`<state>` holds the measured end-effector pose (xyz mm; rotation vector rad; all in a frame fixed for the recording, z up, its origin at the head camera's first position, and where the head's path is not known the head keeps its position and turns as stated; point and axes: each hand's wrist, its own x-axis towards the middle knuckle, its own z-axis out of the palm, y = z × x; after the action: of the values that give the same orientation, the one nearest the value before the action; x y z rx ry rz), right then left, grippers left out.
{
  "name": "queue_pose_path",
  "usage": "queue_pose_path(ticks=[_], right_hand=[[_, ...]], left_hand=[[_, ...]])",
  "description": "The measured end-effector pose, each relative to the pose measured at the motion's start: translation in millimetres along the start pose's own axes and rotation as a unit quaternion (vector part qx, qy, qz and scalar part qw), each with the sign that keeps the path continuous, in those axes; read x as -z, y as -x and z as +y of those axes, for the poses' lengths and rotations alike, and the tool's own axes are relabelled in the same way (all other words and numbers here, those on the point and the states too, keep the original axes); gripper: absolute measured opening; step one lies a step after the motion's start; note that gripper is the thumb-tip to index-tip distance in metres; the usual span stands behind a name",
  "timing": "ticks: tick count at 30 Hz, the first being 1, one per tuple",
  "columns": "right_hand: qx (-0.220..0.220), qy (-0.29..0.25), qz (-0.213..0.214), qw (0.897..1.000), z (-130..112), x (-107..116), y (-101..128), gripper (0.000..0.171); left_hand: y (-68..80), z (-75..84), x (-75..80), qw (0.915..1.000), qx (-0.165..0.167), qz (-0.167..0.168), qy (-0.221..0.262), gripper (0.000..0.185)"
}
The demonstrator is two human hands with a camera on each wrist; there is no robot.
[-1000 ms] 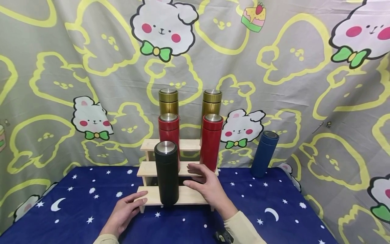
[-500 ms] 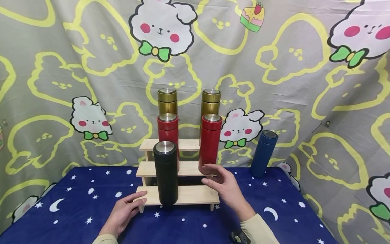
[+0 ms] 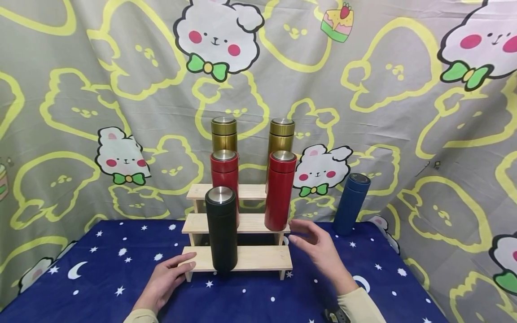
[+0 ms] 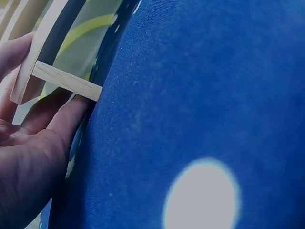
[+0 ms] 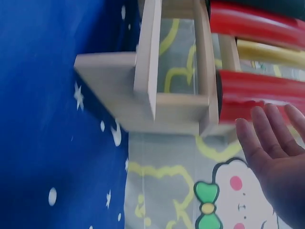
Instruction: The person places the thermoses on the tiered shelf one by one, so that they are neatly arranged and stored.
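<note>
A three-step wooden display stand [image 3: 262, 258] carries several thermos bottles. On its bottom step stands a black thermos [image 3: 222, 233], left of the middle. Two red ones share the middle step, a left red thermos [image 3: 224, 172] and a right red thermos [image 3: 278, 193]. Behind them, on the top step, are a left gold thermos [image 3: 224, 134] and a right gold thermos [image 3: 281, 134]. My left hand [image 3: 165, 278] grips the bottom step's left end, fingers above and below the board [image 4: 40, 52] in the left wrist view. My right hand [image 3: 319, 249], fingers relaxed and holding nothing, hovers right of the stand.
A blue thermos [image 3: 351, 204] stands at the back right of the table, leaning in this view. The dark blue cloth [image 3: 105, 260] has white moons and stars. A grey curtain [image 3: 161, 112] with cartoon animals hangs behind.
My right hand has moved right, from beside the black thermos to past the stand's right end. My left hand and the bottles stay where they were.
</note>
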<state>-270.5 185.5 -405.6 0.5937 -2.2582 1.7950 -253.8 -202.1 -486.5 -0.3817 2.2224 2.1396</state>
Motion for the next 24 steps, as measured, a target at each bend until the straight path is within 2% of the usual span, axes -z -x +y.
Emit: queue_pose_path(ticks=[6,16,24], right_hand=[[-0.01,0.029,0.018,0.999,6,15,3,0.042],[-0.015,0.038,0.033,0.999,7,26,5,0.039],[-0.031,0.083,0.061,0.994,14,47,7,0.04]], left_hand=[[-0.1,-0.2,-1.1,0.9999,-0.01,0.002,0.008,0.046],[0.1,-1.6,-1.6,0.9997,-0.007,0.007,0.022,0.046],[-1.5,-1.8,-1.8,0.9993,-0.006,0.015,0.033,0.042]])
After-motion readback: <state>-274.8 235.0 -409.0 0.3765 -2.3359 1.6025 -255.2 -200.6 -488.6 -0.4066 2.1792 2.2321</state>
